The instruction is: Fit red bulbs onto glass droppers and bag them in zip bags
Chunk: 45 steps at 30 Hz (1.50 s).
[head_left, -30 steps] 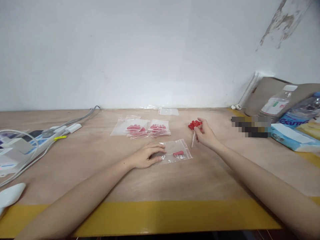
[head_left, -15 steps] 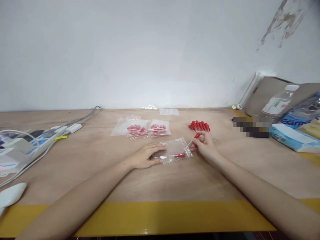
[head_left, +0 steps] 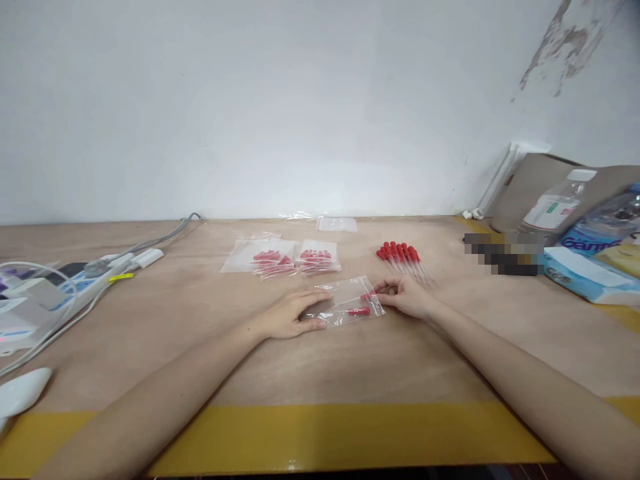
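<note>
A clear zip bag lies flat on the table with its mouth to the right. Inside it rests one dropper with a red bulb. My left hand lies over the bag's left end, thumb and fingers spread apart on the plastic. At the mouth, my right hand pinches a second dropper by its red bulb. That dropper's thin clear stem points left, inside the bag. Just behind my right hand lies a row of several loose red-bulbed droppers.
Filled bags of droppers lie behind the left hand, beside a flat clear bag. More bags are by the wall. A power strip with cables stands left; bottles and a tissue pack are right.
My right hand has brought the second dropper down and left, so its stem now lies inside the bag. The left hand has stayed put on the bag.
</note>
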Each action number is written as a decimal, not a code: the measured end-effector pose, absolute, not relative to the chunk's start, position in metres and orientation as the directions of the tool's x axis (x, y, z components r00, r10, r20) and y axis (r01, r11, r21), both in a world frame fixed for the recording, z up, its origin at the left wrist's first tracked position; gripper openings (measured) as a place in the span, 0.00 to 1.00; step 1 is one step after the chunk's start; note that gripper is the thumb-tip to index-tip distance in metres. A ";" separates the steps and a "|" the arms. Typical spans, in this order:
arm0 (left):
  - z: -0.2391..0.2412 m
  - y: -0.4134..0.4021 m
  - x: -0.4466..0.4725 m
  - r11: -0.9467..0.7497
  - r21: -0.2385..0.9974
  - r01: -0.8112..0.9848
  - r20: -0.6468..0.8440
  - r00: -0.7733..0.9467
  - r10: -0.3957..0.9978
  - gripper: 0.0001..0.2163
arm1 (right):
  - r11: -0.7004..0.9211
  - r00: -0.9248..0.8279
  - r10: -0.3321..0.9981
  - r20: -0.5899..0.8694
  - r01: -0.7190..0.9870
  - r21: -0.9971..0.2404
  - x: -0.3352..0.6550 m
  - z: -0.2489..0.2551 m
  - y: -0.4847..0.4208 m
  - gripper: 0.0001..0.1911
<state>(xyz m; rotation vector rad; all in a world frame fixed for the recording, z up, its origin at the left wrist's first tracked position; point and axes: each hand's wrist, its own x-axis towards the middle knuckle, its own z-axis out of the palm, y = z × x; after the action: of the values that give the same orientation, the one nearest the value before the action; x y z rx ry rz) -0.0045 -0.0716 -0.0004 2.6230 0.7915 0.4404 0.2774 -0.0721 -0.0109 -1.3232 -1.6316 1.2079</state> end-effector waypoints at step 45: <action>0.004 -0.076 -0.005 -0.744 0.451 0.493 0.164 0.774 0.612 0.26 | 0.068 0.212 0.976 0.040 -0.127 -0.990 0.270 -0.019 -0.060 0.24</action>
<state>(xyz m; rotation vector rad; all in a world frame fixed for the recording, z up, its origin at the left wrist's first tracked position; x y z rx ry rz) -0.0047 -0.0758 0.0040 2.5817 0.8405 0.4277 0.2698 -0.0600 -0.0186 -1.1642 -0.9836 1.0761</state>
